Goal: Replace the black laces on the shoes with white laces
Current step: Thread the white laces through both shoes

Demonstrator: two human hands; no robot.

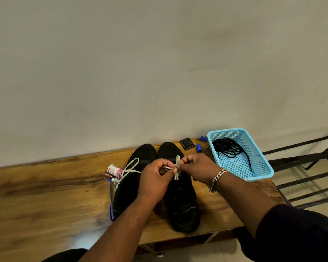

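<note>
Both hands pinch the white lace (176, 168) over the right shoe (180, 197): the left hand (155, 178) holds one strand, the right hand (197, 167) a loop. To tie it well, keep both strands taut and even while cinching. The left shoe (129, 186) on the surface (45, 195) already carries a white bow. The blue basket (261, 154) holds the removed black laces (229, 148).

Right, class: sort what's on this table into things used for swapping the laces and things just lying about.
Part of the job:
left hand
right hand
white lace
two black shoes
black laces in the blue basket

Lying about:
small bottle
pen
blue caps
black square item
</note>
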